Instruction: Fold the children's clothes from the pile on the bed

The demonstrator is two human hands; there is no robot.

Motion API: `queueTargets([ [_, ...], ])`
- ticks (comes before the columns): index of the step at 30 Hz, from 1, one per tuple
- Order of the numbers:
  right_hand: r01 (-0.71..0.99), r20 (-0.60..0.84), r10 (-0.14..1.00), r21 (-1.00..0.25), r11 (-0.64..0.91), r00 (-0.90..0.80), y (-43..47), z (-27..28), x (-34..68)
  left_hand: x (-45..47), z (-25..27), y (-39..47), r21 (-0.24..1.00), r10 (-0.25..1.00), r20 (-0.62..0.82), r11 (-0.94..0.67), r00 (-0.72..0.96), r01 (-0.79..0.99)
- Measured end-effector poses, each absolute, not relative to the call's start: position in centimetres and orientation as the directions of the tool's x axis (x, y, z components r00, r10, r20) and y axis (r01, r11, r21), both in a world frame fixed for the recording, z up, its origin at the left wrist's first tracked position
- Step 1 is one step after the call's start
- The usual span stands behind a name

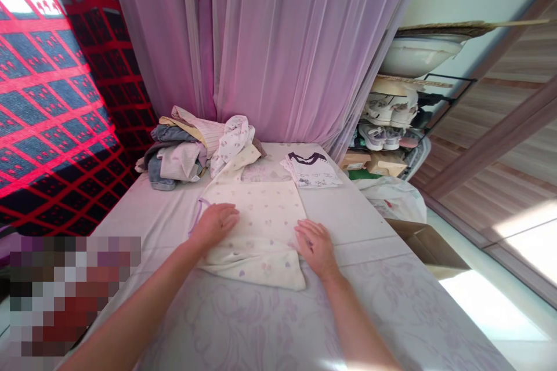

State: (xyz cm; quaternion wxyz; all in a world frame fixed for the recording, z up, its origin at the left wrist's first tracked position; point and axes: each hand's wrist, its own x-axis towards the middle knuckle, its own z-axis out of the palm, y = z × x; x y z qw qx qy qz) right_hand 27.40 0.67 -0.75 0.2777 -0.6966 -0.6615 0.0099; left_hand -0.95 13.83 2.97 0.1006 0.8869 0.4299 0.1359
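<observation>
A cream long-sleeved top (265, 208) with small printed motifs lies spread on the bed, one sleeve across its near end and the other reaching toward the clothes pile. Purple trim shows along its left edge. My left hand (216, 223) rests on the left side of the top, palm down with fingers stretched out. On the right edge of the fabric lies my right hand (317, 246), its fingers extended and slightly bent. Neither hand grips anything that I can see.
Beyond the top, a heap of crumpled clothes (183, 153) sits at the far left, and a folded white shirt (314, 171) with dark neckline at the far right. Purple curtains (278, 52) hang behind. Right of the bed stand a shoe rack (450, 101) and a cardboard box (429, 246).
</observation>
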Motion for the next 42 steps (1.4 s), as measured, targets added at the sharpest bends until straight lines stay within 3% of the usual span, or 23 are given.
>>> queueTargets([
  [3, 0.879, 0.289, 0.957, -0.457, 0.138, 0.000, -0.4, -0.4, 27.4, -1.8, 3.0, 9.9, 0.434, 0.670, 0.201, -0.715, 0.715, 0.548],
  [8, 0.834, 0.166, 0.985, -0.538, 0.125, -0.041, -0.7, 0.4, 26.9, -2.7, 1.6, 6.8, 0.409, 0.664, 0.166, -0.719, 0.729, 0.562],
  [14, 0.804, 0.191, 0.980, -0.589, 0.077, 0.047, -1.4, 0.0, 27.1, -3.1, 1.2, 6.6, 0.477, 0.615, 0.195, -0.740, 0.764, 0.474],
  [21, 0.794, 0.126, 0.992, -0.605, 0.067, 0.012, -2.3, -0.3, 28.2, -3.8, 0.9, 6.2, 0.477, 0.579, 0.144, -0.751, 0.803, 0.456],
  [38, 0.785, 0.213, 0.977, -0.610, 0.109, 0.031, -2.3, -0.6, 28.9, -3.4, 2.0, 6.0, 0.560, 0.618, -0.018, -0.645, 0.786, 0.520],
  [42, 0.743, 0.315, 0.946, -0.651, 0.153, 0.081, -2.2, -1.1, 29.3, -3.5, 2.0, 6.1, 0.600, 0.614, -0.010, -0.628, 0.789, 0.496],
])
